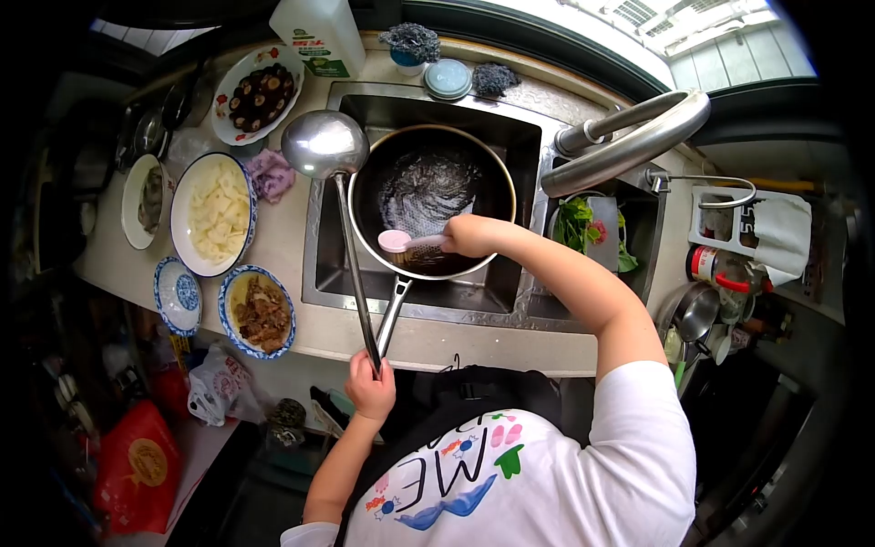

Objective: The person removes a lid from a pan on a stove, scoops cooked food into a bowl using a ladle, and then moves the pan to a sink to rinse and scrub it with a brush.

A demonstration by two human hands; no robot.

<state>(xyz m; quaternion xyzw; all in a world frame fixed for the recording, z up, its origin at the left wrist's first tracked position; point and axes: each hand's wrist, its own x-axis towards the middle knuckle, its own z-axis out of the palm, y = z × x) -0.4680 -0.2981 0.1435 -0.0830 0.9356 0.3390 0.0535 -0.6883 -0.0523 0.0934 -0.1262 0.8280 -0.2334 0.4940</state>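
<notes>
My left hand (369, 387) is closed on the handle end of a steel ladle (324, 144), whose bowl hangs over the left rim of the sink. Beside it, the handle of a dark frying pan (504, 173) points toward me; whether my left hand also touches it is unclear. The pan sits in the left sink basin (524, 146) with shiny liquid inside. Over the pan, my right hand (469, 236) grips a pink-headed brush (395, 241) by its pale handle.
Left counter: bowls of pale slices (217, 214), brown meat (262, 314) and dark mushrooms (264, 96). A steel faucet (629, 146) arches over the right basin, where leafy greens (574, 223) lie. Behind the sink are a bottle (319, 36) and scrubbers (495, 79).
</notes>
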